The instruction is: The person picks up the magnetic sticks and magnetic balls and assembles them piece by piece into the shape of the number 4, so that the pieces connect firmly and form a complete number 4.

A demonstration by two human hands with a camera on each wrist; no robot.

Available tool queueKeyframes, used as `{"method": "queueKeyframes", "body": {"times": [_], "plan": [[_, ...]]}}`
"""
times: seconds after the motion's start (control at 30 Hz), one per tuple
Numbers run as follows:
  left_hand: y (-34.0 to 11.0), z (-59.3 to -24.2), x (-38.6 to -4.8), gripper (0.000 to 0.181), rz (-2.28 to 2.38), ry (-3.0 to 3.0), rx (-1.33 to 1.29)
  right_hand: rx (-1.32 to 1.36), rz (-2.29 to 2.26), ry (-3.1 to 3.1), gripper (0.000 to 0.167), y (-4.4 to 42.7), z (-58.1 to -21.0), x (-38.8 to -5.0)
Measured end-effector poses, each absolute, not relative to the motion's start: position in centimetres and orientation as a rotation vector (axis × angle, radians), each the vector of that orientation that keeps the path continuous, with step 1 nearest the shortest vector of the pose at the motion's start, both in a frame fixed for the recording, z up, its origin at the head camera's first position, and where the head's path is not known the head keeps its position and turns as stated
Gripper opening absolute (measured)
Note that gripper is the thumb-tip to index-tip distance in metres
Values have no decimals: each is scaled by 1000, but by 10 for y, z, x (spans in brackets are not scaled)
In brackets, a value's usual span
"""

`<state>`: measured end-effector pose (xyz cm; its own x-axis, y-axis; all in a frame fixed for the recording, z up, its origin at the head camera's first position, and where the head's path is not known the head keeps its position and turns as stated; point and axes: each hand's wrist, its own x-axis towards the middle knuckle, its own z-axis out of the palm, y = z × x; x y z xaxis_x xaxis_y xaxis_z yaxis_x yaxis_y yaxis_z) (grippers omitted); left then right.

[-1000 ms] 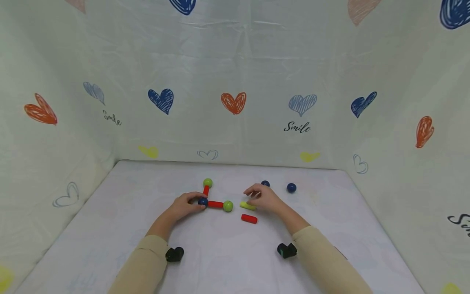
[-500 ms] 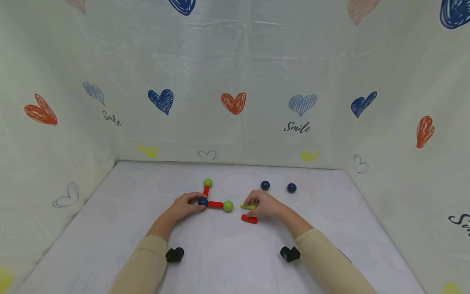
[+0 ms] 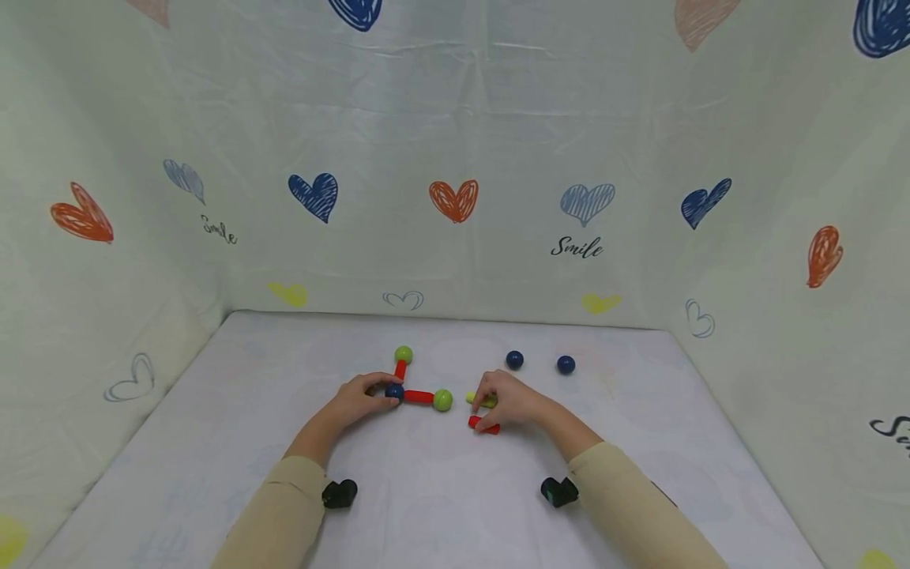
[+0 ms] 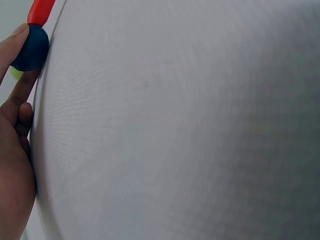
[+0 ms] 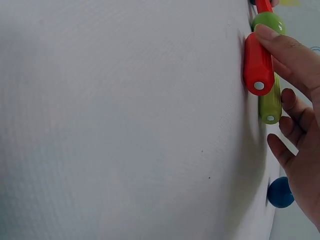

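Note:
My left hand (image 3: pixel 359 397) pinches a dark blue ball (image 3: pixel 394 391) between thumb and fingers. From this ball, one red rod (image 3: pixel 419 397) runs right to a green ball (image 3: pixel 442 401), and another red rod (image 3: pixel 400 370) runs away to a second green ball (image 3: pixel 403 355). My right hand (image 3: pixel 513 401) has thumb and forefinger on a loose red rod (image 5: pixel 257 65) lying on the table, its silvery tip showing in the right wrist view. Just behind it lies a yellow-green rod (image 5: pixel 270 106), partly covered by the fingers in the head view.
Two loose dark blue balls, one nearer (image 3: pixel 515 360) and one farther right (image 3: pixel 565 364), sit beyond my right hand on the white-covered table (image 3: pixel 426 490). A cloth with printed hearts encloses the back and sides. Black wrist cameras (image 3: pixel 340 494) hang below both sleeves.
My right hand has come down from above the yellow-green rod to the near red rod and taken it between thumb and finger. My left hand stays on the blue ball.

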<state>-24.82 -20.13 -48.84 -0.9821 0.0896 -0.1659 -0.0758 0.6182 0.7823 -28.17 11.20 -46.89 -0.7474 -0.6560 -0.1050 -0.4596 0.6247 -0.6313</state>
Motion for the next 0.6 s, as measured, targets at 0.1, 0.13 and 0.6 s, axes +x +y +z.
{"method": "queueKeyframes", "body": {"times": [0.1,0.13,0.6], "plan": [[-201,-489,-249,36,1293,2656,19,-884,-826,2537,19,112,-470,-280],[-201,-489,-249,36,1294,2656,21,-882,-822,2542,19,111,-469,-279],[-201,-487,-247,36,1302,2649,17,-904,-796,2563,13,110,-468,-277]]}}
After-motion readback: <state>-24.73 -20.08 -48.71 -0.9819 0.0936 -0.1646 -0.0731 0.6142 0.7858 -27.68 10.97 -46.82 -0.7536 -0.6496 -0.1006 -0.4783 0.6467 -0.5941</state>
